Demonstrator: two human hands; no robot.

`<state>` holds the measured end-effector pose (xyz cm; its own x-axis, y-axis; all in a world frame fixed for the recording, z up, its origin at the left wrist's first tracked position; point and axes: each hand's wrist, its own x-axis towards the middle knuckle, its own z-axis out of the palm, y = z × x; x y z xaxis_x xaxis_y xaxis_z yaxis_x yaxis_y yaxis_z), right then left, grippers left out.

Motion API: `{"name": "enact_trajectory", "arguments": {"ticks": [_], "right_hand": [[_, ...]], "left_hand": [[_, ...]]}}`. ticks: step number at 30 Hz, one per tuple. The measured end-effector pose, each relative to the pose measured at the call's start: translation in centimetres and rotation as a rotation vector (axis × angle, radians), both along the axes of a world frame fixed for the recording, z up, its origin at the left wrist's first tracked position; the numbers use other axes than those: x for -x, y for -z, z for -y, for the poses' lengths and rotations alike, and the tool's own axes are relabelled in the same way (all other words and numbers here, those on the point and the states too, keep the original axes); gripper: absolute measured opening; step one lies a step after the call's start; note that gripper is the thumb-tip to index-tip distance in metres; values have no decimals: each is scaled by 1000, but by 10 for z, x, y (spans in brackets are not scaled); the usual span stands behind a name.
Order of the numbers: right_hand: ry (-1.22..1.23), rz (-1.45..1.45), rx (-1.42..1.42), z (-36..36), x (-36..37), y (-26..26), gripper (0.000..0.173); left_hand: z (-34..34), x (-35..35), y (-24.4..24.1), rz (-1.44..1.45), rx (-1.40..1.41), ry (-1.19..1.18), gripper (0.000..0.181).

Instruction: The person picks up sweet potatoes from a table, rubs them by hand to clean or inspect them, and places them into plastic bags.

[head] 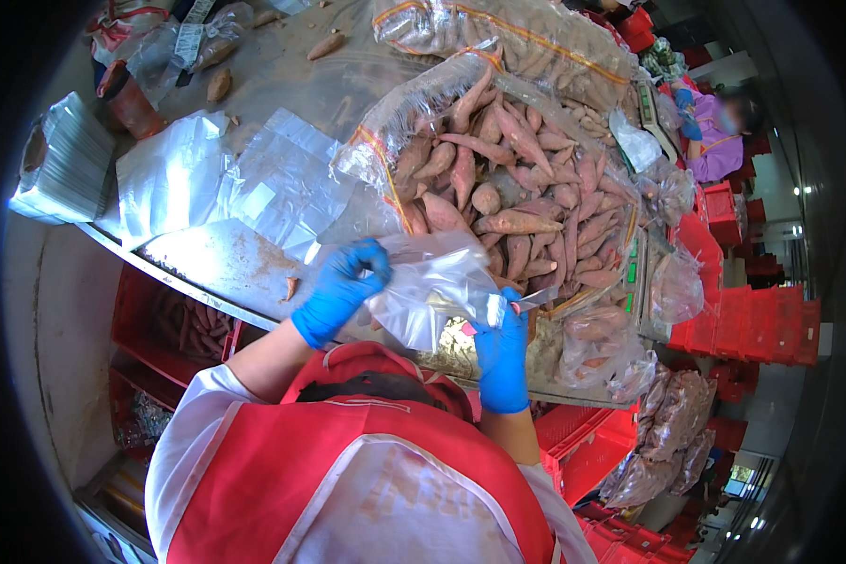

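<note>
Both my hands wear blue gloves and stretch a clear plastic bag [433, 271] between them, in front of my chest. My left hand [345, 289] pinches the bag's left edge with thumb and fingers. In my right hand [504, 349] are the bag's right side and a small knife [538, 298], its blade pointing right. Whether anything lies inside the bag is hard to tell. Just beyond the hands, a large mesh sack [374, 151] lies opened, with a heap of sweet potatoes [522, 190] showing in it.
Flat clear bags [282, 183] lie left on the metal table [218, 254], near a stack of plastic trays [67, 162]. A second full sack [507, 42] lies behind. Scales [631, 271] and filled bags [599, 345] stand right. Red crates [592, 444] sit below. A co-worker [719, 130] is at far right.
</note>
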<state>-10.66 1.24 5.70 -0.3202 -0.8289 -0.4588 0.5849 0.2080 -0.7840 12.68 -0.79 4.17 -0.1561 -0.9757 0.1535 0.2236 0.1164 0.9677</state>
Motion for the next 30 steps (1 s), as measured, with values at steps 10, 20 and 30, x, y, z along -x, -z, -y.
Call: {"name": "enact_trajectory", "arguments": {"ticks": [10, 20, 30], "right_hand": [[-511, -275, 286, 12, -4, -14, 20], [-768, -463, 7, -3, -15, -3, 7], [-820, -691, -18, 28, -35, 117, 61]], "left_hand": [[3, -60, -43, 578, 304, -181, 51], [-21, -112, 7, 646, 105, 24, 28], [-27, -26, 85, 642, -156, 416, 76]]}}
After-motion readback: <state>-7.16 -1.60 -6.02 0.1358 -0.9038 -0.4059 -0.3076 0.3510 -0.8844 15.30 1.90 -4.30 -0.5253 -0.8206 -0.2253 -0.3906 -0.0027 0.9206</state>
